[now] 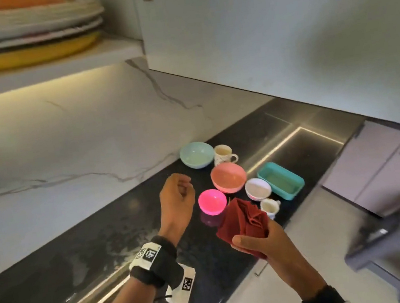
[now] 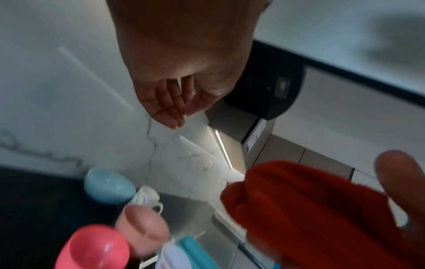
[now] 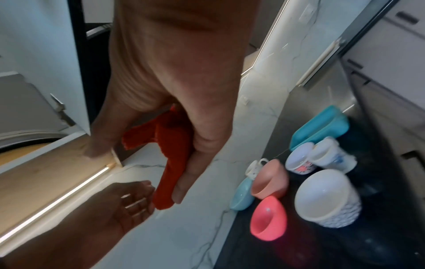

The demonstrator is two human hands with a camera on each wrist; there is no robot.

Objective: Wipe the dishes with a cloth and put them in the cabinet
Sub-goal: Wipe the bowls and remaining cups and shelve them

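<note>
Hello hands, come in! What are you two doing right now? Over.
Right hand grips red cloth. Left hand holds nothing, above bright pink bowl. Bowls and cups wait on counter. Nothing in the way.

Head view looks down; wrist views close; all share bowls (image 1: pixel 228 177).

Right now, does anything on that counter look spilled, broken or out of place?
Only a pale smear on the dark counter near the left hand. The bowls and cups all sit upright and look whole.
</note>
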